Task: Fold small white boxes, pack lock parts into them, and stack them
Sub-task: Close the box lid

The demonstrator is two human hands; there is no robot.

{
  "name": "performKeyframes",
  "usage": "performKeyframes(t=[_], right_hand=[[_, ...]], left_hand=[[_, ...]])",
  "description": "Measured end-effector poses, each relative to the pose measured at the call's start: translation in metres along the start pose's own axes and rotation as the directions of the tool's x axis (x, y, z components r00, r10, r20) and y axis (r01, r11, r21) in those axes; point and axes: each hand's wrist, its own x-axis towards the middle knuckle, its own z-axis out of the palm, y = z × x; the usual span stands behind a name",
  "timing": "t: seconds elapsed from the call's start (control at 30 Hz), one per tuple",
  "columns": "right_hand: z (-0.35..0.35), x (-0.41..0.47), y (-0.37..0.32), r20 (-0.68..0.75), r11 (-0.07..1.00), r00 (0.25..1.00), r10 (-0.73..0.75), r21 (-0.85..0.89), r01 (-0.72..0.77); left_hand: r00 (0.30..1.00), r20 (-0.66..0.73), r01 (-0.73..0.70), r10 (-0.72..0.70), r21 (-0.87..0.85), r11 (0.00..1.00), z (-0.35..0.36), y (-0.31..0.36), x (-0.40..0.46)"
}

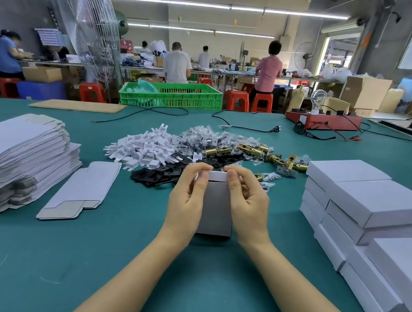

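Both hands, the left hand (186,197) and right hand (248,201), pinch a white box (216,207) upright between them, closing its top flap. Finished boxes (370,224) stack to their right; many flat blanks (14,158) wait left.

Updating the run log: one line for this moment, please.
step: closing end flap | left hand and right hand: gripping small white cardboard box | finished white boxes: stacked right

We reach both forearms in from six o'clock, converging toward the centre. Our left hand (187,199) and right hand (248,201) stand side by side, thumbs raised toward twelve o'clock and pressing, fingers curled over the far side, gripping what sits between them.
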Motion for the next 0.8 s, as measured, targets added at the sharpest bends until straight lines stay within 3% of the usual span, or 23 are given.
performKeyframes(t=[0.27,0.47,0.8], right_hand=[[-0.001,-0.002,0.003,-0.032,0.99,0.996,-0.086,-0.113,0.082],[-0.002,0.0,0.001,-0.061,0.988,0.99,-0.125,-0.102,0.118],[-0.007,0.003,0.0,-0.032,0.912,0.937,-0.347,-0.245,0.329]], left_hand=[[0.999,0.033,-0.003,0.005,-0.071,0.998,-0.002,0.004,-0.001],[0.997,0.07,0.027,-0.018,-0.124,0.992,-0.004,0.002,0.0],[0.991,0.132,0.01,0.005,-0.114,0.993,-0.005,-0.007,0.0]])
